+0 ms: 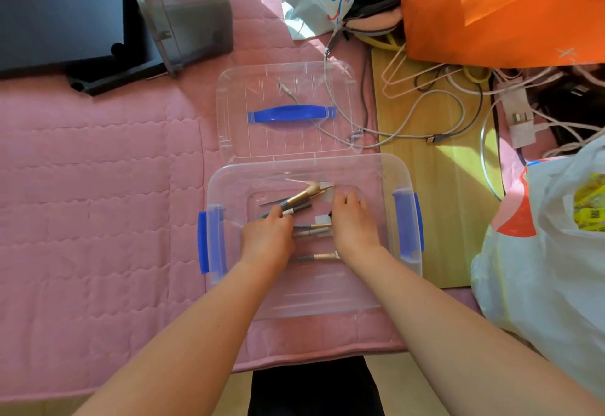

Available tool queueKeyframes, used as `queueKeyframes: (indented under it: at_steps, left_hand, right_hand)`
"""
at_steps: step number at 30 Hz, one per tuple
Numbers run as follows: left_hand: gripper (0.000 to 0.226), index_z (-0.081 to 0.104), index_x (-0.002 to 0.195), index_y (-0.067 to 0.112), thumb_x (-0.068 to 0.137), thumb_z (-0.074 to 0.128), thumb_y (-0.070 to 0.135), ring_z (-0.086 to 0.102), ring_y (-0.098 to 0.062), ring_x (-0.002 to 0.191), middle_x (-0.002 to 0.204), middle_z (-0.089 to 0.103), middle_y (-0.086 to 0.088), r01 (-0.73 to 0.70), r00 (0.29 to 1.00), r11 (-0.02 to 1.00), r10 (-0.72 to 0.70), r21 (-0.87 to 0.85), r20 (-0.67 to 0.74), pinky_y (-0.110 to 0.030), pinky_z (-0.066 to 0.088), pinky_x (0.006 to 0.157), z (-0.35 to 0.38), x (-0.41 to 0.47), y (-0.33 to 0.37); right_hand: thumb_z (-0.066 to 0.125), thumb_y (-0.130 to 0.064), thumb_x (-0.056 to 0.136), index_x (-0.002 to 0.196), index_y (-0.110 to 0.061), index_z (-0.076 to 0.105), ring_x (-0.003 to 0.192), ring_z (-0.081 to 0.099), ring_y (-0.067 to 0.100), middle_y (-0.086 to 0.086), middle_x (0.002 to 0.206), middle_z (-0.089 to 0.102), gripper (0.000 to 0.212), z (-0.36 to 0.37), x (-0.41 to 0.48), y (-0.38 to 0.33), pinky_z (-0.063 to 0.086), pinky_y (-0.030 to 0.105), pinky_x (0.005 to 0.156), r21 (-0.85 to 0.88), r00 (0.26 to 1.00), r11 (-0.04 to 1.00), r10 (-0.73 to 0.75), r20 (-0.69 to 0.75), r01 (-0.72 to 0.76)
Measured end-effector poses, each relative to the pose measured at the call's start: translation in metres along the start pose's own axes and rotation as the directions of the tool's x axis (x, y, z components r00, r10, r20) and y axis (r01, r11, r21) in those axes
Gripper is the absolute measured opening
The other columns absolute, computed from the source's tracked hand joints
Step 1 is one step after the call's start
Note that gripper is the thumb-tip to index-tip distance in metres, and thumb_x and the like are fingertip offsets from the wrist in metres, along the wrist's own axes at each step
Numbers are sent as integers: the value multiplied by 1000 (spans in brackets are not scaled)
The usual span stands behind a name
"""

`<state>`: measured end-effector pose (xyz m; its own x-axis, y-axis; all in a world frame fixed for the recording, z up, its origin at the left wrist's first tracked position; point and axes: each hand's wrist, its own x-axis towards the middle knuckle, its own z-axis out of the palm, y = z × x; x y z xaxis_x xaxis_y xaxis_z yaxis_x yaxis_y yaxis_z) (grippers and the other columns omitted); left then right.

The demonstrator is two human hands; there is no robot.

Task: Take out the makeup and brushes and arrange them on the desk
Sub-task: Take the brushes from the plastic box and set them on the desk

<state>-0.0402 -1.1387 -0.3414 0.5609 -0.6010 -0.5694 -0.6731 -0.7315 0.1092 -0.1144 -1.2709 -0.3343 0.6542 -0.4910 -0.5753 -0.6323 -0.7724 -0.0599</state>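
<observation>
Left hand [266,240]: fingers wrapped round a bundle of brushes [296,201], gold ferrules pointing away. Right hand [353,219]: knuckles up, fingertips hidden; whether it grips anything cannot be told. Both hands inside the clear box [327,294] with blue latches. Loose brushes [314,229]: on the box floor between the hands. Lid [284,140]: just beyond the box, on the pink quilt [98,186].
</observation>
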Motion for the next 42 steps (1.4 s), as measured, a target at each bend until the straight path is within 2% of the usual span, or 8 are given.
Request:
queueKeyframes:
  at_steps: [7, 13, 21, 24, 30, 35, 39, 42]
  left_hand:
    - [21, 51, 112, 22, 91, 48, 18, 62, -29, 98, 111, 61, -1, -18, 1000, 1000, 18, 4, 22, -32, 36, 61, -9, -3, -2]
    - [19, 65, 103, 22, 87, 54, 18, 63, -27, 91, 102, 64, 0, 32, 998, 996, -28, -85, 49, -33, 50, 70, -15, -15, 4]
    - [14, 64, 98, 19, 86, 57, 20, 62, -28, 87, 99, 62, -3, 207, 978, 947, -206, -244, 31, -33, 45, 64, -25, -48, 3]
    - [16, 62, 99, 18, 88, 52, 15, 62, -30, 90, 101, 61, -6, 229, 973, 948, -218, -222, 71, -32, 40, 62, -26, -56, 7]
    - [19, 62, 104, 20, 90, 51, 14, 63, -29, 94, 105, 61, -4, 173, 983, 974, -161, -144, 89, -31, 39, 62, -29, -52, 11]
    - [25, 63, 107, 22, 87, 52, 12, 60, -27, 98, 107, 61, -2, 145, 988, 978, -134, -149, 78, -31, 37, 63, -25, -50, 12]
    - [24, 66, 106, 23, 87, 55, 12, 56, -24, 101, 105, 63, 0, 128, 991, 975, -120, -179, 54, -30, 36, 63, -22, -47, 9]
    - [23, 67, 105, 22, 87, 56, 12, 55, -24, 101, 103, 64, 0, 120, 993, 974, -113, -191, 47, -30, 37, 63, -22, -48, 5]
  right_hand:
    - [60, 6, 79, 122, -7, 39, 112, 45, 35, 16, 123, 44, 49, 0, -9, 0, 45, 41, 83, -22, 999, 1000, -9, 53, 11]
    - [47, 3, 88, 121, -5, 37, 96, 50, 37, 18, 117, 38, 35, -2, -6, -6, 35, 40, 66, 91, 1000, 995, -28, -5, 28]
    - [47, -3, 87, 113, -9, 47, 96, 50, 33, 12, 115, 46, 27, -18, 4, -12, 39, 37, 69, 226, 939, 916, -342, 16, 330]
    - [49, -5, 88, 114, -12, 52, 106, 48, 30, 8, 117, 51, 27, -20, 8, -17, 44, 41, 83, 223, 901, 884, -431, 43, 412]
    - [43, -8, 93, 113, -15, 53, 112, 45, 27, 5, 118, 54, 24, -21, 18, -28, 44, 37, 82, 38, 841, 847, -530, 104, 529]
    - [41, -7, 95, 117, -15, 50, 117, 44, 31, 7, 121, 50, 25, -14, 21, -37, 44, 40, 79, -175, 873, 856, -467, 137, 486]
    - [40, -3, 94, 120, -9, 49, 118, 44, 32, 10, 122, 49, 28, -10, 22, -44, 44, 40, 79, -221, 885, 857, -452, 114, 466]
    - [42, -5, 94, 116, -7, 50, 117, 45, 32, 13, 120, 50, 24, -15, 24, -40, 44, 40, 79, -139, 894, 884, -434, 111, 446]
